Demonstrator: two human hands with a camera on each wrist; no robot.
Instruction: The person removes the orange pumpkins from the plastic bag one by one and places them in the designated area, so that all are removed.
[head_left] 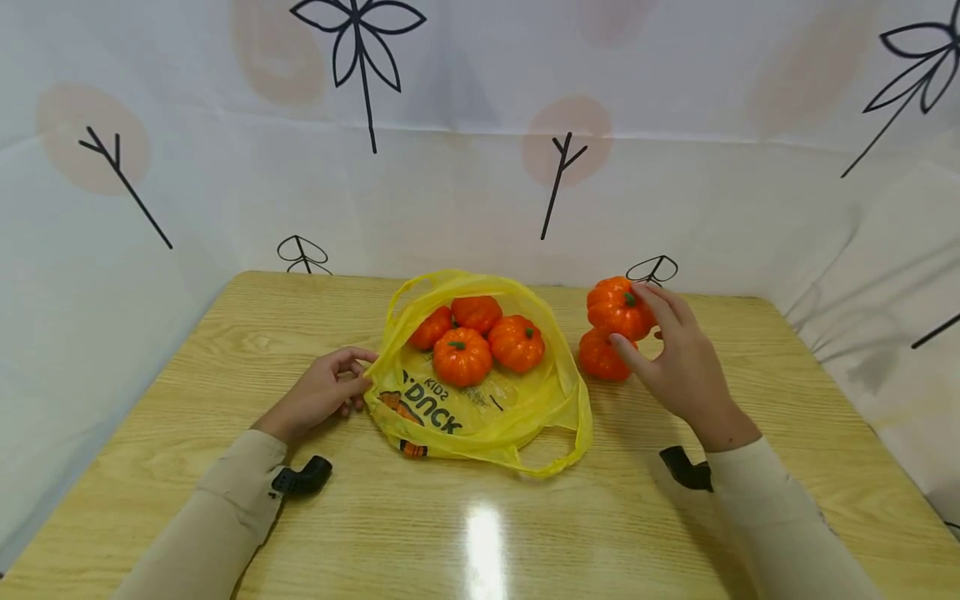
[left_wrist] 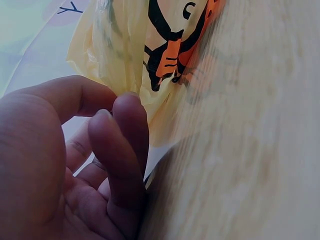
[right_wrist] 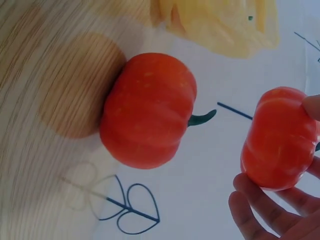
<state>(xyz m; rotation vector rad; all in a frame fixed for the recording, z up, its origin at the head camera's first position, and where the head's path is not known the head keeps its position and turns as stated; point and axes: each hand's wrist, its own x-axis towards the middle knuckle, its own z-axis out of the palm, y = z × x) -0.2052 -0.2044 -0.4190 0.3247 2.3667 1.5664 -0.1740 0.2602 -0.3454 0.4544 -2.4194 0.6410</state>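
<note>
A yellow plastic bag (head_left: 551,417) lies mouth up on the table with several small orange toy pumpkins (head_left: 462,357) inside. At its left edge, my left hand (head_left: 321,392) pinches the thin rim between thumb and fingertips; the left wrist view shows the bag's plastic (left_wrist: 120,55) at those fingertips. My right hand (head_left: 678,358) holds another toy pumpkin (head_left: 617,307), raised to the right of the bag, and the right wrist view has this pumpkin (right_wrist: 280,137) between thumb and fingers. Below it, one more pumpkin (head_left: 602,357) with a green stem sits on the table beside the bag.
The wooden table (head_left: 360,533) ends at a pale wall cloth (head_left: 465,200) printed with black plant drawings, hanging behind and at both sides. Black wrist-worn pieces (head_left: 303,477) stick out near both cuffs.
</note>
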